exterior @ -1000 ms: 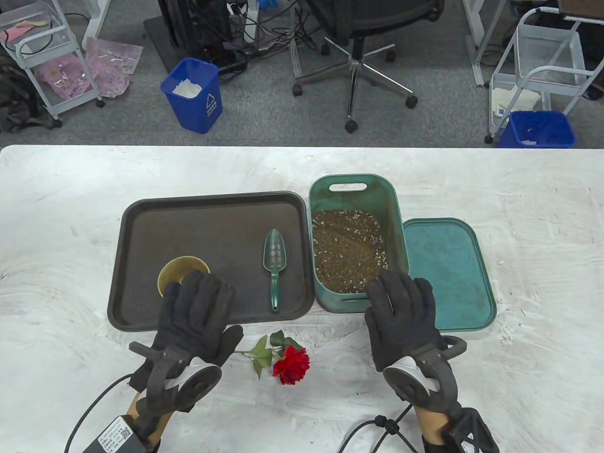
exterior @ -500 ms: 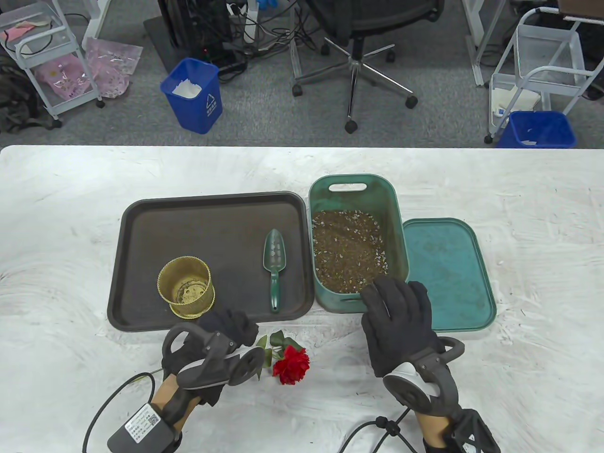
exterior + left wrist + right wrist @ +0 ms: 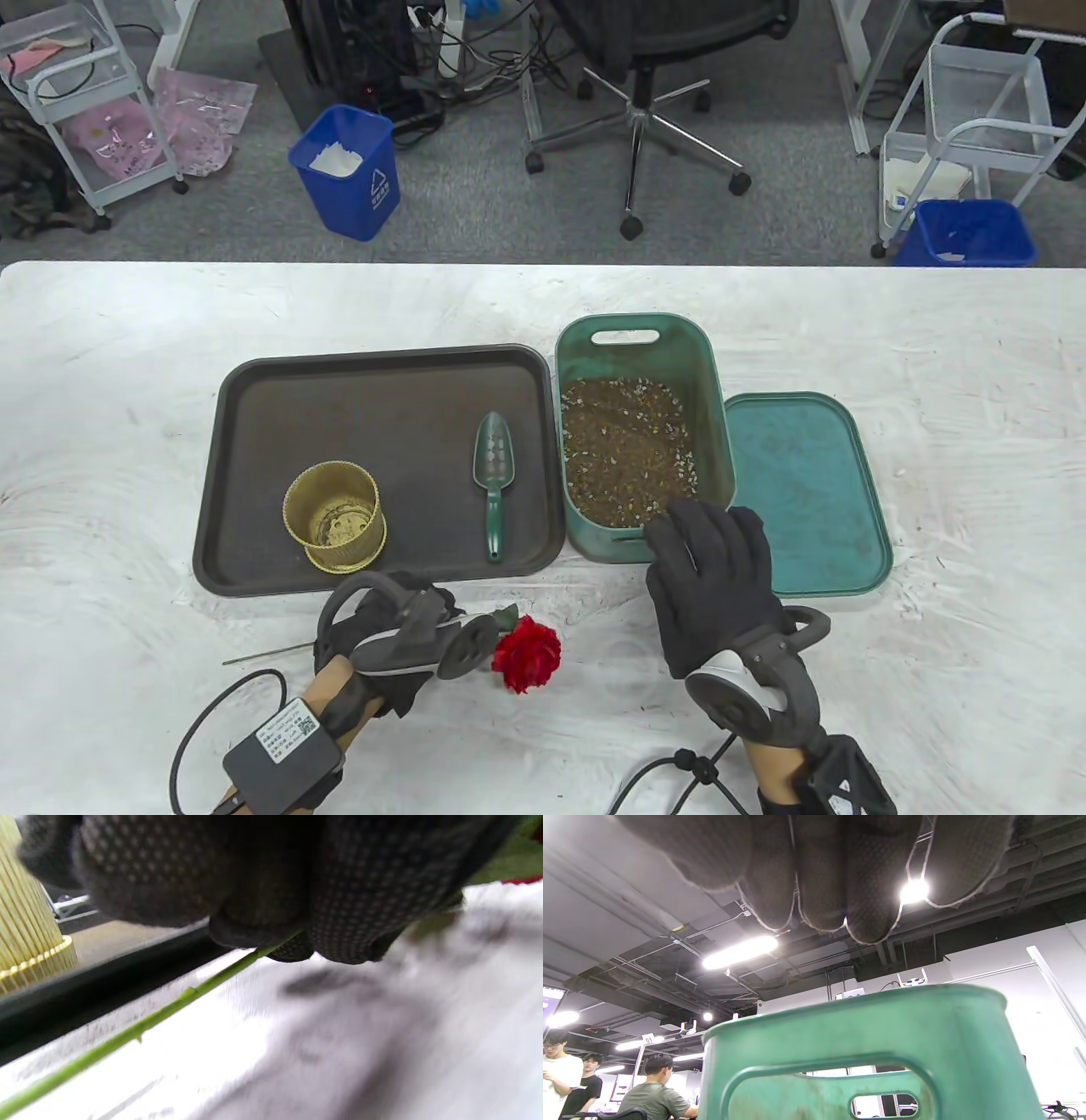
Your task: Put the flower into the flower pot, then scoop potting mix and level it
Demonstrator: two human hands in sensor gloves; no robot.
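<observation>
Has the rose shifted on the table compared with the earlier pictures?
Yes. The rose has slid slightly up toward the brown tray, and its stem now shows left of the left hand, which pinches it.

Left hand [image 3: 386,624] low over table near front edge, rolled onto side, tracker facing right. Fingers [image 3: 348,912] curled, green flower stem [image 3: 127,1033] pinched beneath them in left wrist view. Forearm angled in from bottom-left corner. Right hand [image 3: 708,586] held palm down, fingers [image 3: 818,878] straight and close together, extended over near rim of green bin [image 3: 882,1039]; nothing gripped. Tracker on back of hand.
</observation>
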